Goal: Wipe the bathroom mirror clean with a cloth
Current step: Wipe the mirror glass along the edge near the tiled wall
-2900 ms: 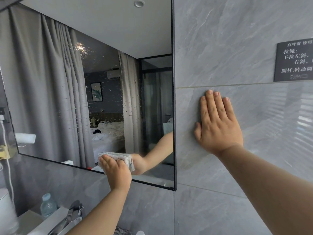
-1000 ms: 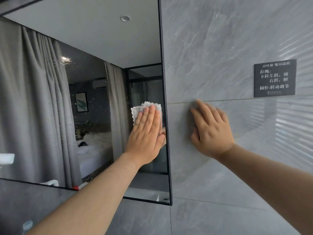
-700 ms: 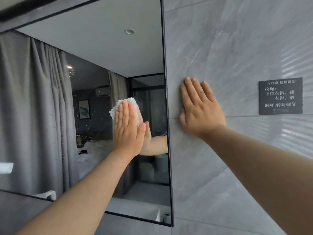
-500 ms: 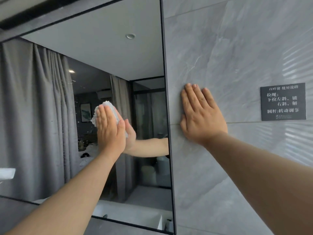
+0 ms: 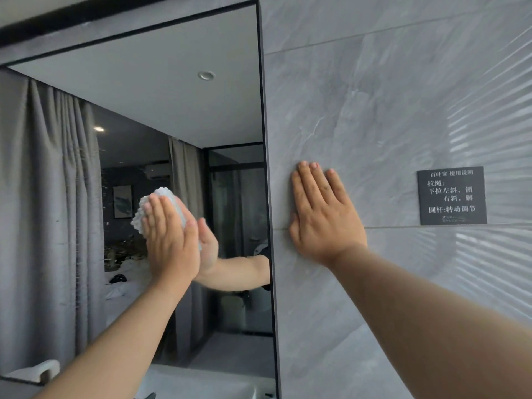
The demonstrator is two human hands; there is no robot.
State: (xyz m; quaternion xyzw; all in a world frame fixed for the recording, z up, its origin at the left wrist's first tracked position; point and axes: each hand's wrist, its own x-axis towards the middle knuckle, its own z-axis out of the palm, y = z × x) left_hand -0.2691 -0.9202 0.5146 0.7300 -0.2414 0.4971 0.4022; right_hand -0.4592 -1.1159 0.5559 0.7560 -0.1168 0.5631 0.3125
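The black-framed mirror (image 5: pixel 161 116) fills the left half of the view and reflects grey curtains and a bedroom. My left hand (image 5: pixel 169 240) lies flat against the glass near its middle, pressing a white nubby cloth (image 5: pixel 161 197) whose top edge sticks out above my fingertips. The hand's reflection shows just to its right. My right hand (image 5: pixel 322 214) rests flat, fingers together, on the grey tiled wall (image 5: pixel 374 110) just right of the mirror's frame, holding nothing.
A small black sign with white characters (image 5: pixel 451 195) hangs on the wall right of my right hand. The mirror's right frame edge (image 5: pixel 266 168) runs vertically between my hands. A white fixture (image 5: pixel 37 370) shows at the lower left.
My left hand slid the cloth from the mirror's bottom edge up beside the right frame, then leftward towards the middle. My right hand stays on the wall. The view tilted upward.
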